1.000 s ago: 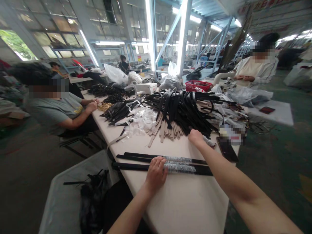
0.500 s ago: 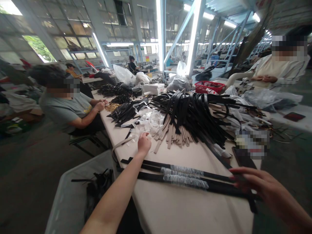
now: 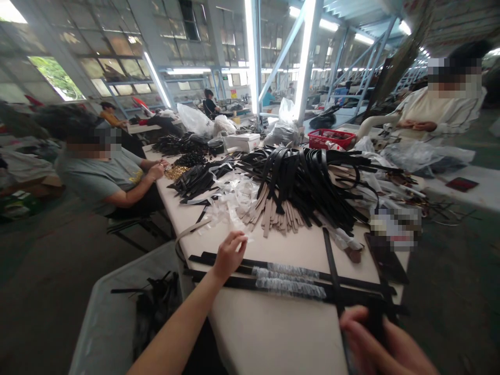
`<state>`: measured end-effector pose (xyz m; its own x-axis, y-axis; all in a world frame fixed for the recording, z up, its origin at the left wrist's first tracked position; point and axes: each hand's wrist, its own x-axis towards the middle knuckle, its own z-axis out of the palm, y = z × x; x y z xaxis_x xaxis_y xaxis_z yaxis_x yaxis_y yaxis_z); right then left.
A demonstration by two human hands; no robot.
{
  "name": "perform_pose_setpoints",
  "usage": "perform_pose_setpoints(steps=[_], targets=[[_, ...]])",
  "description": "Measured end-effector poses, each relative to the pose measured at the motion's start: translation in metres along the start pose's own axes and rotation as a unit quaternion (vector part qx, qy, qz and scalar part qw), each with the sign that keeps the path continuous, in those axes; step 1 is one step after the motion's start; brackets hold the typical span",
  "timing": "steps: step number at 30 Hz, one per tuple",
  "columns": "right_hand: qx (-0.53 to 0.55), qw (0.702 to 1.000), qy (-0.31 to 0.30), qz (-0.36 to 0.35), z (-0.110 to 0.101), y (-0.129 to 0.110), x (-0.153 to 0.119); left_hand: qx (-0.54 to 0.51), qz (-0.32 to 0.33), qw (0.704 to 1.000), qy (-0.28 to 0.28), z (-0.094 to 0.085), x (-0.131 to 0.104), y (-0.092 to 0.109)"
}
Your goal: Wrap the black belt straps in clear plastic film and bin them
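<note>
My left hand (image 3: 230,255) is raised over the table with its fingers pinched together. A small whitish bit shows at the fingertips; whether it is held cannot be made out. My right hand (image 3: 377,338), blurred by motion, is closed around black strap material at the near right edge. A long black strap (image 3: 330,255) runs from there away over the table, crossing several flat black straps (image 3: 234,283). Those lie side by side, with crinkled clear film (image 3: 291,288) around their middles. Loose white film strips (image 3: 238,195) are heaped beyond my left hand.
A large pile of black straps (image 3: 297,177) with beige undersides covers the table's middle. A dark flat phone-like object (image 3: 385,258) lies at right. A grey bin (image 3: 89,312) with black scraps stands at left. One co-worker (image 3: 113,177) sits left; another (image 3: 433,114) is at far right.
My left hand has drawn back from the white film heap toward me. My right hand has moved left and nearer, bringing the long black strap across the lying straps.
</note>
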<state>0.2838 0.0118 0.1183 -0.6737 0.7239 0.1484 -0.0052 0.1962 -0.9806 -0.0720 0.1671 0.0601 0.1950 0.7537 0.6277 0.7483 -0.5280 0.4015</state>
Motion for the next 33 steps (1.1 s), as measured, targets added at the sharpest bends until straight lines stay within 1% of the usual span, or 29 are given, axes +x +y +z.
perform_pose_setpoints(steps=[1, 2, 3, 4, 5, 6, 8, 10, 11, 12, 13, 14, 15, 16, 17, 18, 19, 20, 21, 23, 26, 28, 30, 33], targets=[[0.058, 0.993, 0.08, 0.071, 0.017, 0.008, 0.018, -0.018, 0.013, 1.0, -0.003, -0.001, -0.021, 0.019], [0.126, 0.969, 0.161, 0.14, 0.035, 0.017, 0.035, -0.035, 0.022, 0.999, -0.009, -0.002, -0.043, 0.037], [0.193, 0.931, 0.234, 0.202, 0.054, 0.026, 0.051, -0.05, 0.026, 0.998, -0.014, -0.002, -0.064, 0.054], [0.255, 0.886, 0.292, 0.256, 0.071, 0.034, 0.065, -0.062, 0.024, 0.998, -0.019, -0.003, -0.084, 0.069], [0.278, 0.865, 0.312, 0.278, 0.086, 0.042, 0.075, -0.073, 0.018, 0.997, -0.026, -0.003, -0.102, 0.082], [0.283, 0.861, 0.312, 0.286, 0.099, 0.05, 0.081, -0.081, 0.01, 0.996, -0.032, -0.004, -0.117, 0.093], [0.256, 0.872, 0.302, 0.287, 0.116, 0.061, 0.081, -0.097, -0.007, 0.994, -0.043, -0.008, -0.139, 0.11], [0.231, 0.879, 0.303, 0.287, 0.124, 0.067, 0.073, -0.125, -0.038, 0.99, -0.048, -0.013, -0.153, 0.121], [0.226, 0.878, 0.31, 0.287, 0.127, 0.069, 0.067, -0.143, -0.071, 0.986, -0.042, -0.016, -0.157, 0.127], [0.224, 0.877, 0.313, 0.288, 0.129, 0.07, 0.062, -0.164, -0.124, 0.978, -0.03, -0.018, -0.16, 0.132], [0.221, 0.876, 0.314, 0.291, 0.13, 0.07, 0.056, -0.191, -0.195, 0.962, -0.021, -0.02, -0.162, 0.137], [0.213, 0.878, 0.315, 0.29, 0.132, 0.069, 0.052, -0.228, -0.28, 0.932, -0.018, -0.021, -0.164, 0.143], [0.202, 0.882, 0.315, 0.286, 0.134, 0.069, 0.048, -0.277, -0.366, 0.888, -0.025, -0.021, -0.165, 0.148], [0.19, 0.887, 0.314, 0.28, 0.135, 0.068, 0.044, -0.336, -0.442, 0.831, -0.044, -0.021, -0.165, 0.154], [0.178, 0.893, 0.312, 0.271, 0.137, 0.068, 0.042, -0.396, -0.499, 0.768, -0.069, -0.02, -0.165, 0.159], [0.17, 0.898, 0.31, 0.263, 0.139, 0.067, 0.039, -0.451, -0.535, 0.708, -0.094, -0.018, -0.164, 0.163], [0.166, 0.901, 0.309, 0.254, 0.141, 0.067, 0.037, -0.495, -0.553, 0.661, -0.107, -0.016, -0.162, 0.168], [0.165, 0.903, 0.309, 0.248, 0.142, 0.066, 0.035, -0.524, -0.562, 0.63, -0.109, -0.015, -0.161, 0.171], [0.165, 0.904, 0.311, 0.243, 0.143, 0.066, 0.034, -0.541, -0.565, 0.615, -0.102, -0.013, -0.159, 0.174], [0.159, 0.906, 0.315, 0.235, 0.145, 0.064, 0.033, -0.552, -0.565, 0.61, -0.072, -0.01, -0.156, 0.179], [0.146, 0.91, 0.307, 0.236, 0.145, 0.061, 0.031, -0.544, -0.562, 0.622, -0.022, -0.006, -0.152, 0.18], [0.163, 0.91, 0.3, 0.233, 0.144, 0.059, 0.028, -0.539, -0.563, 0.626, 0.014, -0.004, -0.151, 0.179], [0.19, 0.91, 0.295, 0.22, 0.144, 0.058, 0.023, -0.538, -0.567, 0.622, 0.045, -0.002, -0.149, 0.177], [0.193, 0.918, 0.277, 0.21, 0.143, 0.056, 0.018, -0.544, -0.569, 0.614, 0.056, 0.0, -0.148, 0.175]])
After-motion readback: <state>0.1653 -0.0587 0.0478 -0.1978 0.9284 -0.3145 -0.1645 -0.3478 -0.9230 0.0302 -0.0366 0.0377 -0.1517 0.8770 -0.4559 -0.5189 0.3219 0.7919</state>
